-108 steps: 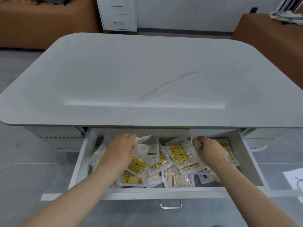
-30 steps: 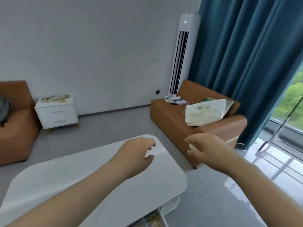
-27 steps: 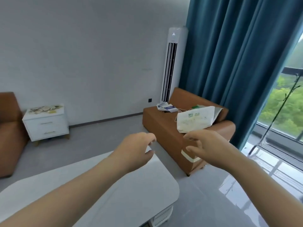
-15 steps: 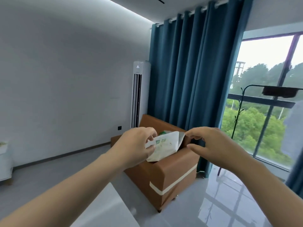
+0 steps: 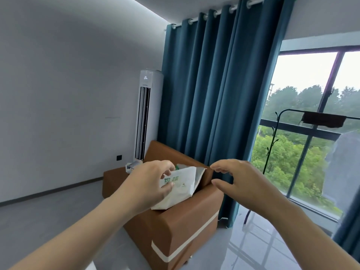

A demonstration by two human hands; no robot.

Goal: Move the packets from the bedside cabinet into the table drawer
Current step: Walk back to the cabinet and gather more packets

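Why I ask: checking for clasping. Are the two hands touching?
Apart: the head view shows a white printed bag and brown sofa between the left hand and right hand.

White paper bag [image 5: 183, 193] lies on brown sofa [image 5: 175, 227] beside teal curtain [image 5: 214, 94].

Daylight comes in through the window [image 5: 288, 125] at 3 o'clock, where the sky [image 5: 305, 71] looks washed-out white. The shiny floor [image 5: 251, 250] at 5 o'clock shows pale streaks of glare. The wall [image 5: 68, 94] at 9 o'clock is soft, even grey. Near the edges, straight lines lean and bend. Everything looks a little blurry.
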